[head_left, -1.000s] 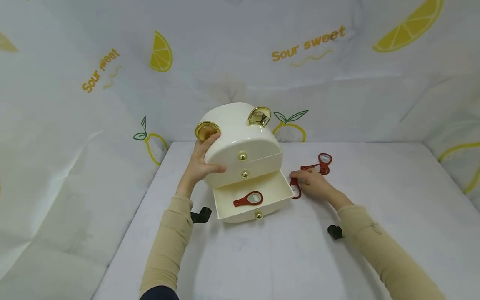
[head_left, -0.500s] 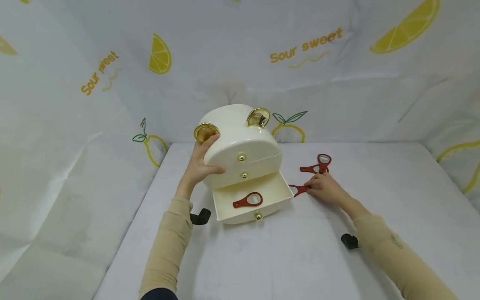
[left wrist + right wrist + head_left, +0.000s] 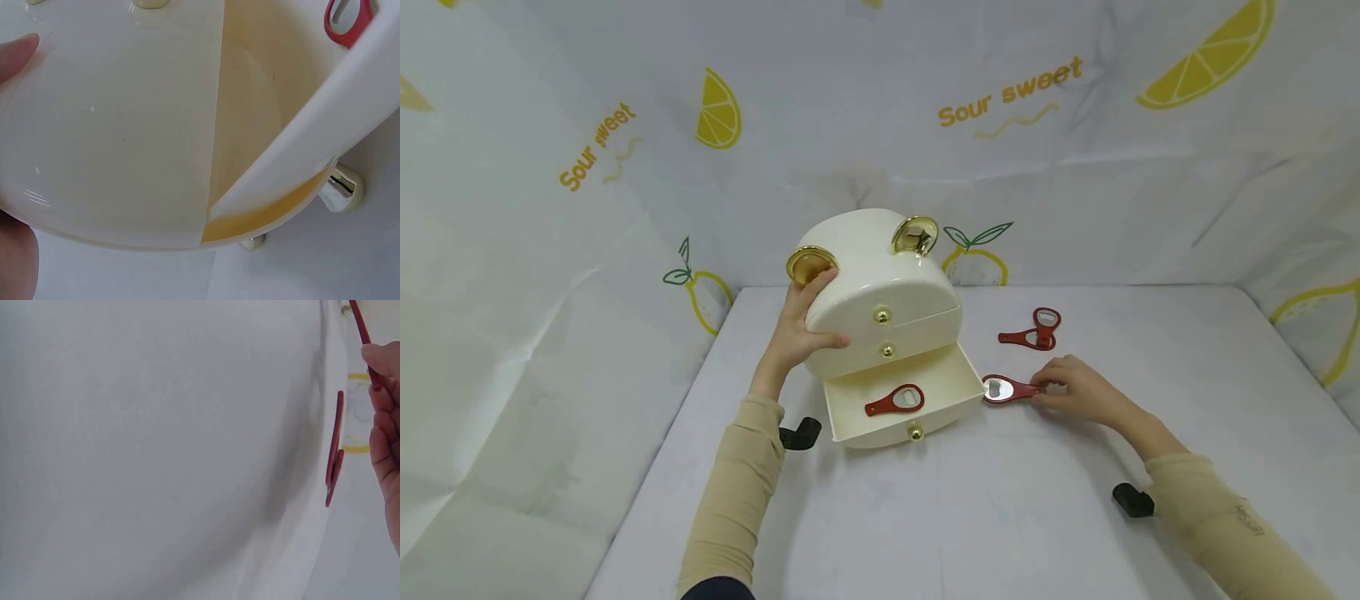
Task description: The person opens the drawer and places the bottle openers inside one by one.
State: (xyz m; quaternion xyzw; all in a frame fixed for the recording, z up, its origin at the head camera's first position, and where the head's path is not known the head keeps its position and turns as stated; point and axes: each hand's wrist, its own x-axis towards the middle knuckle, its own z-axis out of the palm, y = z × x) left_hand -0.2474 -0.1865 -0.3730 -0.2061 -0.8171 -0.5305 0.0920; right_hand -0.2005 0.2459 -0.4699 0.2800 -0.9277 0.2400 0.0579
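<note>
A white rounded drawer box [image 3: 880, 292] with gold knobs and two gold ear-like pieces stands on the table. Its bottom drawer [image 3: 951, 404] is pulled out, and a red bottle opener [image 3: 895, 400] lies inside. My left hand [image 3: 793, 333] holds the box's left side, thumb on the front and fingers round the side below the gold ear. In the left wrist view the thumb [image 3: 15, 56] presses the front panel. My right hand [image 3: 1078, 392] pinches the handle end of a second red bottle opener [image 3: 1011, 389], its head right at the drawer's right edge. The right wrist view shows that opener [image 3: 362, 328] between thumb and fingertips.
Two more red bottle openers [image 3: 1037, 333] lie overlapping on the white table [image 3: 1000, 517], behind the right hand. A white sheet printed with lemons [image 3: 1075, 183] hangs behind. Black wrist-worn pieces [image 3: 1132, 500] sit at both forearms.
My right hand has moved right and toward me, drawing the bottle opener's handle round from pointing away to pointing right. The left hand keeps its hold on the box.
</note>
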